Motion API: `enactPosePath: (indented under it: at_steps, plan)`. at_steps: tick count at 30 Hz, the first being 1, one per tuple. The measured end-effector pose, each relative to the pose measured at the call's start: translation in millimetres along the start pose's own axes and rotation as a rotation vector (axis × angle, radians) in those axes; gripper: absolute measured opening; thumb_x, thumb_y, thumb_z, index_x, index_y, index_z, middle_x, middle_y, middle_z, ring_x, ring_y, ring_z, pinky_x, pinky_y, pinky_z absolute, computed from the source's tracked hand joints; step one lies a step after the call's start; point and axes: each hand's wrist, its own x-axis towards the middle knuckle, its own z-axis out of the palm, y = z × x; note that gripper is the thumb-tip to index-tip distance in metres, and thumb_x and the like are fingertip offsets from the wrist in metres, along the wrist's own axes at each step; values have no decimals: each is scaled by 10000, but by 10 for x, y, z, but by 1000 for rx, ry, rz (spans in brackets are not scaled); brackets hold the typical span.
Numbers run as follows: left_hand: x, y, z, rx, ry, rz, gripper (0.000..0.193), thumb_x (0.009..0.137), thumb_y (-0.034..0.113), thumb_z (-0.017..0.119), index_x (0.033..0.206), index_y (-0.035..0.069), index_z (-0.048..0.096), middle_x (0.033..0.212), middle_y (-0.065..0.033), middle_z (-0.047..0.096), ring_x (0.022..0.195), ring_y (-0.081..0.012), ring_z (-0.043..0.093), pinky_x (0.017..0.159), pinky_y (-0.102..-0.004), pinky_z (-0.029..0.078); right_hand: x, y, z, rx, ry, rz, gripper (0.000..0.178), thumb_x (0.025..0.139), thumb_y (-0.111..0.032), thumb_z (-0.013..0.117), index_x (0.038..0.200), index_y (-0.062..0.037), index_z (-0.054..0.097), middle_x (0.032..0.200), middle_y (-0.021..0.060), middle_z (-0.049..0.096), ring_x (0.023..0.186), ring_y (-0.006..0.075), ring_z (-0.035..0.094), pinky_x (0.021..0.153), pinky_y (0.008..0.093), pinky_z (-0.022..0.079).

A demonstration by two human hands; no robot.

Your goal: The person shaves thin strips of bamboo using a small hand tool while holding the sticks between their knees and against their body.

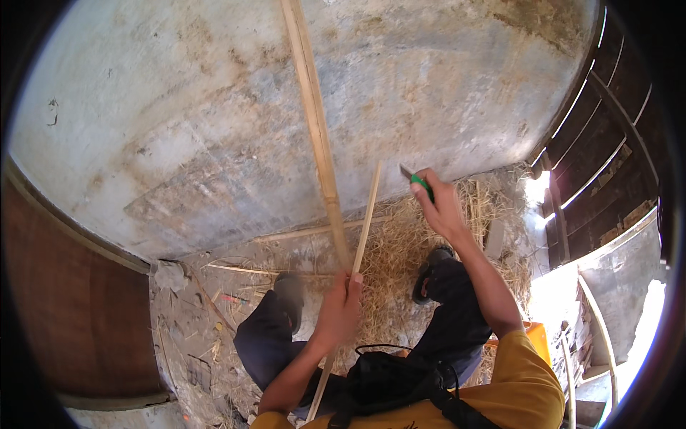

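My left hand (pixel 339 309) is closed around a thin, pale bamboo strip (pixel 367 218). The strip slants from in front of the wall down past my left forearm toward my lap. In my right hand (pixel 441 209) is a small knife with a green handle (pixel 421 186), its short blade pointing up and left. The blade is apart from the strip, to the right of its upper end. A thicker split bamboo pole (pixel 314 114) leans along the wall, and its lower end reaches down behind my left hand. Whether that hand also touches the pole, I cannot tell.
Straw and shavings (pixel 400 264) cover the floor around my shoes. A stained concrete wall (pixel 214 129) stands ahead, with a brown wooden panel (pixel 86 293) at left. Dark slatted boards (pixel 607 143) are at right. An orange-yellow container (pixel 537 342) sits by my right elbow.
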Motion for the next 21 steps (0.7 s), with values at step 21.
enactPosePath:
  at_steps: [21]
  plan:
    - [87,22,-177,-259,4,-113,231,1047,167,719,1187,22,605,765,-19,665,624,-37,559,530,-238,425,-503,-271,471,36,-374,-438,308,979,-415,752,1001,-112,697,714,117,654,590,334,663,534,438,501]
